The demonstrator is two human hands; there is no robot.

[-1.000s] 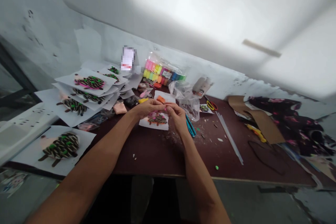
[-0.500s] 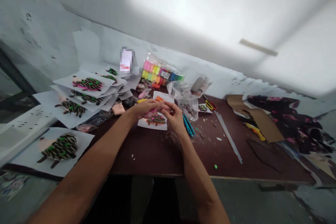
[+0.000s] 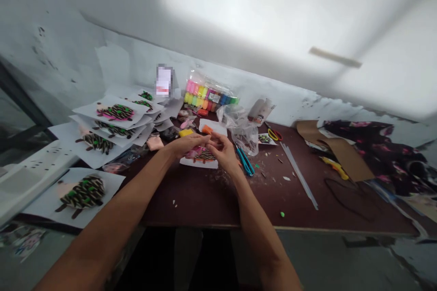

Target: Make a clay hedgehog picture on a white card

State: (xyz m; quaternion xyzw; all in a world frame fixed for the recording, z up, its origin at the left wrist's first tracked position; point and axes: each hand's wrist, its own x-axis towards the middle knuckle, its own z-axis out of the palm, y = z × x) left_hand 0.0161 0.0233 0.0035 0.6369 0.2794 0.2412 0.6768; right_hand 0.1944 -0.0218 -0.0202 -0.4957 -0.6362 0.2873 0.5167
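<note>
My left hand (image 3: pixel 186 144) and my right hand (image 3: pixel 221 149) meet at the fingertips over a white sheet (image 3: pixel 198 163) with a striped hedgehog figure (image 3: pixel 205 155) on it. Fingers of both hands are pressed together around something too small to make out. Pink material (image 3: pixel 194 152) shows just under my left hand. Behind the fingers lie an orange piece (image 3: pixel 206 129) and a yellow piece (image 3: pixel 185 132). Teal-handled scissors (image 3: pixel 245 162) rest right of my right hand.
Stacked hedgehog sheets (image 3: pixel 112 113) stand at the left. A pack of coloured clay (image 3: pixel 210 95), a plastic bag (image 3: pixel 244 134) and a bottle (image 3: pixel 260 112) are at the back. Clear sticks (image 3: pixel 299 175), a yellow cutter (image 3: pixel 335 168) and cardboard (image 3: pixel 348 161) lie right.
Both hands stay together, with the fingers slightly shifted. More of the yellow piece shows behind my left hand. The view has shifted slightly.
</note>
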